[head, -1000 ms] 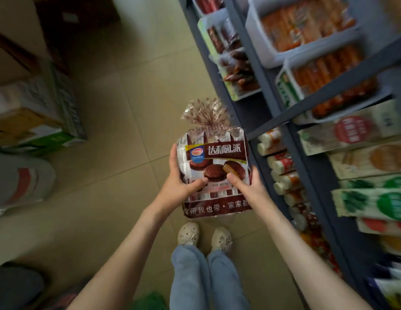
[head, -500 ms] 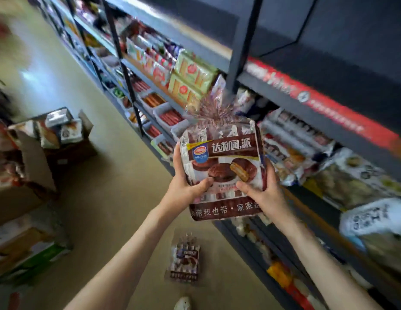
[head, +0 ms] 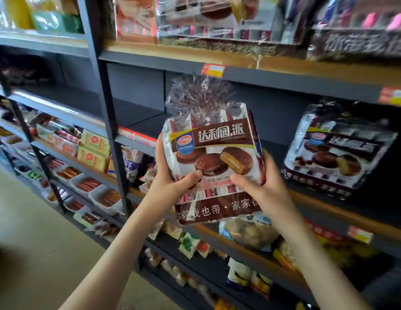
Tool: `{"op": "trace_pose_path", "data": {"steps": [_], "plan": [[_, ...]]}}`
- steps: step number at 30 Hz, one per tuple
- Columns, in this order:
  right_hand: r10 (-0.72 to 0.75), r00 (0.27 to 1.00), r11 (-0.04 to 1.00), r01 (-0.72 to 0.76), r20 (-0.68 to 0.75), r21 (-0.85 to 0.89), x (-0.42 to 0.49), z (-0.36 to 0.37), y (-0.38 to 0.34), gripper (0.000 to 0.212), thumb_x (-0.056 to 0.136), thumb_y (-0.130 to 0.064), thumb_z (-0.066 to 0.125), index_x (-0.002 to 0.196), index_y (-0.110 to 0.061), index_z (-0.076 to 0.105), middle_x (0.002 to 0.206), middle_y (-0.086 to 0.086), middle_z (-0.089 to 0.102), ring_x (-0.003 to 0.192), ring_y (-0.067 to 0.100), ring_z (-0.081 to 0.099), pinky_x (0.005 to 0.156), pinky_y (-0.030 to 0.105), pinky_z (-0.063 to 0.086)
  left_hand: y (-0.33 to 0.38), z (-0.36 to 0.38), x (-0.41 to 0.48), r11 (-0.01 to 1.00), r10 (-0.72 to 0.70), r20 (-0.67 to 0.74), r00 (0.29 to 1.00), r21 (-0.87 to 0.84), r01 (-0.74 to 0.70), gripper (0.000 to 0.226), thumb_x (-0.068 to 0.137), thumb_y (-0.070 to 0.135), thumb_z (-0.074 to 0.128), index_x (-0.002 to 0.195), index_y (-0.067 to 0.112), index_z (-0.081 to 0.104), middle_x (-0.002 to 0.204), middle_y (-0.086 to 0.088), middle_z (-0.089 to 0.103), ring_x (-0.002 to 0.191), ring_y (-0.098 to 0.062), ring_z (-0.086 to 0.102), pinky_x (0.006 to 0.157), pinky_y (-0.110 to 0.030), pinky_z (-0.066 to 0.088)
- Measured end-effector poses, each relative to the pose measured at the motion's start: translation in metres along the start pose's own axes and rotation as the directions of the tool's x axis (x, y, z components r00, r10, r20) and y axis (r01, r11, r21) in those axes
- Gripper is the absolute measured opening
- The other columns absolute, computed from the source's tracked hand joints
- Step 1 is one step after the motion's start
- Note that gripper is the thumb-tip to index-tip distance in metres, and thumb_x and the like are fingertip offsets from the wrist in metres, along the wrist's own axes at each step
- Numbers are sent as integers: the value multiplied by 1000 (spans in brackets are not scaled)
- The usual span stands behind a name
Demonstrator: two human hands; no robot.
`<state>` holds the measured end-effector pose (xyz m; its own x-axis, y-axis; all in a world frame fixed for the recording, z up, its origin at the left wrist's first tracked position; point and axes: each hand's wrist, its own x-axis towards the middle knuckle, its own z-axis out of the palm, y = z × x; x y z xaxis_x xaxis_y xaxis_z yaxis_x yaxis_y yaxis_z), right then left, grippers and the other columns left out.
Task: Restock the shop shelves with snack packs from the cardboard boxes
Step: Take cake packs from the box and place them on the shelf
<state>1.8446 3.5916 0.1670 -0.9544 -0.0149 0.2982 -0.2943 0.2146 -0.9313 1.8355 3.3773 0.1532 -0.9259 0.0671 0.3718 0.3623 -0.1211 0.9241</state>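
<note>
I hold a brown and white chocolate pie pack (head: 214, 151) upright with both hands, in front of a dark shelf bay (head: 141, 115). My left hand (head: 172, 177) grips its left edge, thumb on the front. My right hand (head: 260, 186) grips its lower right side. A matching pie pack (head: 336, 153) leans on the same shelf to the right. The shelf space behind and to the left of my pack is bare.
More pie packs (head: 217, 16) fill the shelf above. A dark upright post (head: 105, 113) divides the bays. Lower shelves hold biscuit boxes (head: 94, 148), sausage trays (head: 87, 184) and small snack bags (head: 190, 245). The tiled floor (head: 27, 253) lies at lower left.
My view has swung up from the floor to the shelves. The pack, held in both hands throughout, has risen to the level of the dark shelf bay.
</note>
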Motion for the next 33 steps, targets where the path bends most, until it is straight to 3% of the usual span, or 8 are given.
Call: {"op": "trace_pose_path", "data": {"steps": [4, 8, 10, 15, 20, 24, 28, 33], "plan": [[-57, 994, 998, 54, -96, -35, -14, -51, -14, 62, 72, -39, 80, 122, -51, 45, 126, -12, 57, 111, 0, 59, 100, 39, 48, 15, 50, 14, 1000, -2, 133, 991, 4, 1, 105, 79, 21, 68, 145, 51, -8, 128, 20, 52, 107, 1, 62, 74, -20, 56], [-69, 981, 987, 40, -182, -155, -17, -91, -12, 91, 62, -65, 74, 139, -50, 29, 139, -16, 45, 125, 4, 48, 106, 43, 42, 17, 84, 37, 999, 13, 279, 960, 30, -22, 108, 80, 20, 67, 146, 43, -16, 130, 23, 45, 111, 10, 56, 80, -15, 53], [-51, 975, 977, 4, -216, -211, -13, -107, -7, 96, 63, -65, 74, 142, -49, 22, 143, -13, 42, 128, 8, 46, 106, 44, 42, 10, 97, 53, 997, 23, 333, 943, 67, -48, 108, 84, 12, 67, 146, 38, -16, 127, 23, 46, 110, 9, 56, 82, -17, 53], [-49, 962, 963, -26, -267, -268, -3, -124, 8, 89, 81, -23, 74, 144, -41, 13, 124, -21, 47, 101, -16, 50, 81, 4, 40, -14, 121, 83, 982, 73, 387, 919, 132, -134, 112, 82, -6, 67, 144, 32, -18, 128, 13, 45, 110, 6, 58, 87, -19, 52], [-93, 926, 952, -25, -366, -304, 4, -129, 22, 95, 82, -14, 73, 148, -28, 7, 127, -15, 43, 116, 1, 45, 95, 19, 32, -22, 134, 101, 944, 205, 426, 881, 152, -293, 114, 81, -10, 67, 137, 35, -21, 132, 12, 36, 112, 7, 56, 91, -14, 48], [-144, 882, 938, -23, -449, -346, 3, -140, 35, 98, 78, -11, 76, 147, -21, 6, 130, -8, 42, 117, 3, 44, 92, 11, 33, -27, 150, 107, 908, 271, 511, 816, 146, -394, 112, 82, -7, 68, 132, 45, -17, 135, 9, 36, 110, 12, 55, 86, -9, 46], [-150, 854, 929, -50, -498, -365, -4, -158, 45, 96, 79, -2, 74, 146, -13, 6, 122, -15, 45, 114, 3, 46, 82, -5, 32, -29, 171, 112, 927, 237, 553, 798, 116, -356, 115, 81, -3, 70, 128, 61, -13, 132, 28, 35, 116, 0, 57, 95, -20, 48], [-131, 848, 918, -92, -514, -386, -5, -172, 48, 96, 81, -2, 72, 146, -14, 3, 128, -8, 42, 118, 6, 44, 96, 16, 33, -25, 192, 122, 951, 221, 569, 792, 56, -305, 113, 82, -6, 69, 125, 65, -7, 133, 22, 39, 114, 6, 56, 90, -14, 47]]}}
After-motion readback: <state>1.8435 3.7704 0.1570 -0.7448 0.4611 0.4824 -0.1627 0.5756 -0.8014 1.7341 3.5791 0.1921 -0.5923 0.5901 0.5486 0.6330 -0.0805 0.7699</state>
